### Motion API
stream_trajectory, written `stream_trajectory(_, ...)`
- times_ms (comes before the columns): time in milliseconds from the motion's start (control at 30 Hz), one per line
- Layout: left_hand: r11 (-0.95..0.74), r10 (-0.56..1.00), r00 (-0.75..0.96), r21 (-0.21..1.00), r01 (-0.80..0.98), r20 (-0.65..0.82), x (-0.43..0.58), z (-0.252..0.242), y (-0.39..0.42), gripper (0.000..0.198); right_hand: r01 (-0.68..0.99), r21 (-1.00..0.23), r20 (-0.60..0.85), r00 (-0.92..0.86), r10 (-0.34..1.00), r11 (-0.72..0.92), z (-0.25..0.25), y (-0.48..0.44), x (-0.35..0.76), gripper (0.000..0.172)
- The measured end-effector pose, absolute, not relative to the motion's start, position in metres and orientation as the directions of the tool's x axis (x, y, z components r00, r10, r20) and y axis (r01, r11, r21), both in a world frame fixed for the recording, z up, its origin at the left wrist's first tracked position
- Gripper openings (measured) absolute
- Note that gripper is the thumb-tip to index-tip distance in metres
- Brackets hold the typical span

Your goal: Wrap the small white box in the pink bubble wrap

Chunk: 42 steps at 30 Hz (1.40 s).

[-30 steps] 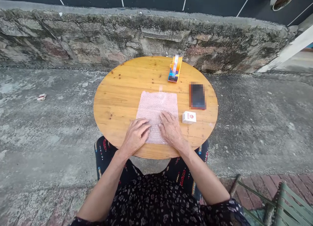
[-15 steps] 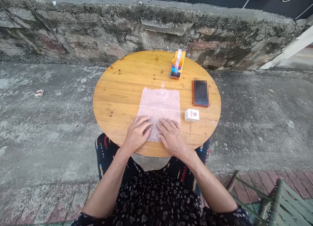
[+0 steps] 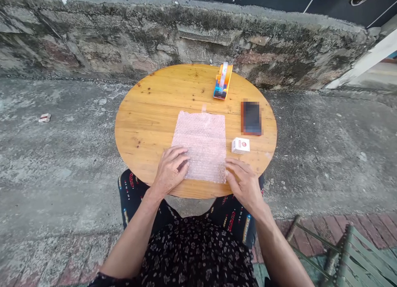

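A pinkish sheet of bubble wrap lies flat on the round wooden table. My left hand rests on its near left part, fingers stretched out and slightly bent. At the near right edge of the wrap is my right hand, its fingers apart and the fingertips at the wrap's border. A strip of clear tape shows at the wrap's far edge. Just beyond my right hand stands a small white box with a red mark.
An orange and blue tape dispenser stands at the table's far side. A dark, pixelated flat object lies at the right. Behind the table runs a stone wall. A green slatted chair is at lower right.
My right hand has slid right, off the middle of the bubble wrap to its right edge. My left hand has stayed on the wrap. The whole view has shifted slightly.
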<state>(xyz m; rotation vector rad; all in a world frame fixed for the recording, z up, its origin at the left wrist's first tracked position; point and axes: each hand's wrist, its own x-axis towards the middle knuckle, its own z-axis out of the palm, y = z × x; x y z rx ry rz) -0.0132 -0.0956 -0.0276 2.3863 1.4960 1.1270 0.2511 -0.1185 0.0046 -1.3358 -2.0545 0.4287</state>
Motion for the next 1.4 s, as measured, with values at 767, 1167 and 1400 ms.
stream_trajectory(767,-0.486,0.829,0.238,0.441,0.754,0.506,-0.014,-0.028,-0.096,0.011,-0.001,-1.0,0.018,-0.106,0.994,0.018,0.003,-0.03,0.186,0.043)
stream_trajectory(1167,-0.476,0.836,0.226,0.452,0.755,0.501,-0.014,-0.028,-0.098,0.013,0.438,-0.835,0.328,-0.091,0.94,0.334,0.018,-0.095,0.25,0.028)
stream_trajectory(1400,-0.447,0.825,0.135,0.486,0.751,0.549,-0.015,-0.028,-0.101,0.01,0.77,-0.559,0.38,-0.092,0.92,0.307,0.014,-0.065,0.293,0.058)
